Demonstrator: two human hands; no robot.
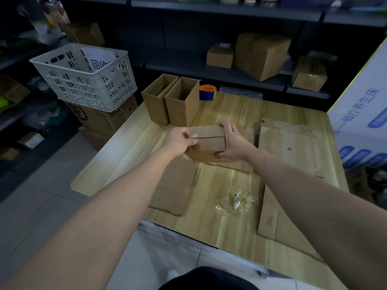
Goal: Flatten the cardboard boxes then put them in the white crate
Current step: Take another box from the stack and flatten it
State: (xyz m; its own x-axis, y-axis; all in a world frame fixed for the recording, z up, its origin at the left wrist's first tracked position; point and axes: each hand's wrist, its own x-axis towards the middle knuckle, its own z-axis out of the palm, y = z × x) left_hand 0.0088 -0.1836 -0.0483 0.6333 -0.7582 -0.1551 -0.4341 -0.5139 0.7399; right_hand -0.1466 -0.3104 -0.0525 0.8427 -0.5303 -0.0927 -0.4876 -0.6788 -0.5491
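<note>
Left fingers point(188, 135) are curled in tight, pinching a curl of clear tape point(194, 135) right at the top seam of the small closed brown cardboard box point(209, 140), and the left hand point(179, 142) is pressed against that box's left end. Over on the box's right end, the right fingers point(227, 127) wrap over the top edge while the thumb hooks underneath, so the right hand point(233, 144) has it clamped firmly. The box sits low over the middle of the pale wood-grain desk point(230, 107), its flaps shut, the seam line running across its top. Directly beneath and just nearer than the box lies a flattened brown cardboard sheet point(173, 185). Right of the box, a bigger flattened brown cardboard panel point(289, 147) spreads toward the desk's edge. Nearer than the box and a little right, a crumpled wad of clear tape point(237, 203) rests on the wood. Just beyond the box stand two tall open-topped brown cardboard boxes point(182, 101), upright and touching side by side, and past those an orange-and-blue tape roll point(207, 92). Far left of the box and beyond it, off the desk, the white slotted plastic crate point(83, 80) perches on a large brown carton point(104, 118), with a white printed sheet point(98, 59) leaning inside it. Well beyond the box, dark shelves point(209, 68) carry several closed brown cartons point(261, 55).
</note>
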